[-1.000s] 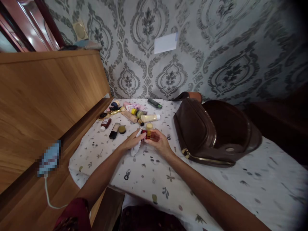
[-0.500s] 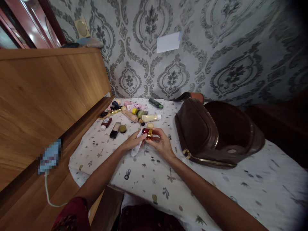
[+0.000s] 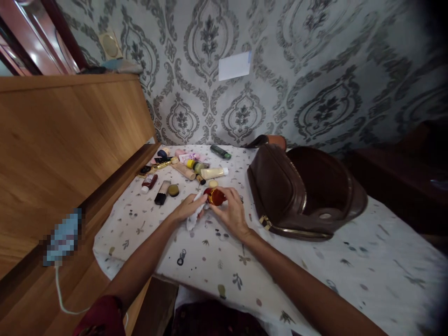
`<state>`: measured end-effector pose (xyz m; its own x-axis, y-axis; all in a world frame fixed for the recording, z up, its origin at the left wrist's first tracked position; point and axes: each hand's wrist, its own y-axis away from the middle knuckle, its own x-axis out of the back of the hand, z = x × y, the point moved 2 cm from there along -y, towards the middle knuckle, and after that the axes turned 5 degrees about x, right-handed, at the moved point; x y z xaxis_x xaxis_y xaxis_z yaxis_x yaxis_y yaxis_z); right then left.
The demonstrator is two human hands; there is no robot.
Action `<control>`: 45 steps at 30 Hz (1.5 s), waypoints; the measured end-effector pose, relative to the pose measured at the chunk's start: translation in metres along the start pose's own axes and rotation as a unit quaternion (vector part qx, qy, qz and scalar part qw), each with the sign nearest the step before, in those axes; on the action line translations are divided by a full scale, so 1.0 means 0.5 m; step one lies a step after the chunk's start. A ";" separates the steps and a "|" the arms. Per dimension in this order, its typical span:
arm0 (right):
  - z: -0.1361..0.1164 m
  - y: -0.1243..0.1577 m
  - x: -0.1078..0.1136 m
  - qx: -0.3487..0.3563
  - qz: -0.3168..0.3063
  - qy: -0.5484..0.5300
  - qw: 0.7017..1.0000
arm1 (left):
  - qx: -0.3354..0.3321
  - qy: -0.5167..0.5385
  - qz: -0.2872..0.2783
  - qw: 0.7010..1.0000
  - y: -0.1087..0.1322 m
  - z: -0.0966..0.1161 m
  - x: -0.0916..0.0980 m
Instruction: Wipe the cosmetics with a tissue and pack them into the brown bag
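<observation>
Both hands meet above the printed bedsheet (image 3: pixel 280 261): right hand (image 3: pixel 233 212) clamps a small round red-and-gold jar (image 3: pixel 214 196), left hand (image 3: pixel 185 208) presses a crumpled white cloth (image 3: pixel 192 220) to it. Firm grip and slow turns should wipe best.

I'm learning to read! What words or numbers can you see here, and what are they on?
No text can be read here.
Red bottle in the right hand: no words show.
Cloth in the left hand: plain.
Tubes and small bottle: labels too small and blurred.
Paper on the wall: blank.
Pixelated patch: unreadable.
</observation>
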<state>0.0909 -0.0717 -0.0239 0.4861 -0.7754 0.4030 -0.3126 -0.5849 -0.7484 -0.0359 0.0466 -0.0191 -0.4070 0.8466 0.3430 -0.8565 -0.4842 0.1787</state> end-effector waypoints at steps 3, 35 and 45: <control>-0.005 -0.001 0.002 -0.012 -0.014 -0.006 1.000 | 0.002 0.008 0.023 1.000 0.003 -0.001 -0.002; -0.018 -0.113 0.516 -0.050 -0.270 0.315 0.908 | -0.222 -0.358 -0.150 0.895 0.002 0.258 -0.344; -0.025 -0.144 0.467 -0.063 -0.526 0.374 0.761 | -0.271 -0.362 -0.117 0.884 0.002 0.214 -0.364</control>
<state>0.2166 -0.2135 0.1308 -0.0647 0.2481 0.9666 -0.1708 -0.9571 0.2342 0.0712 -0.1319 0.0174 -0.0562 0.4517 0.8904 -0.9966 0.0282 -0.0773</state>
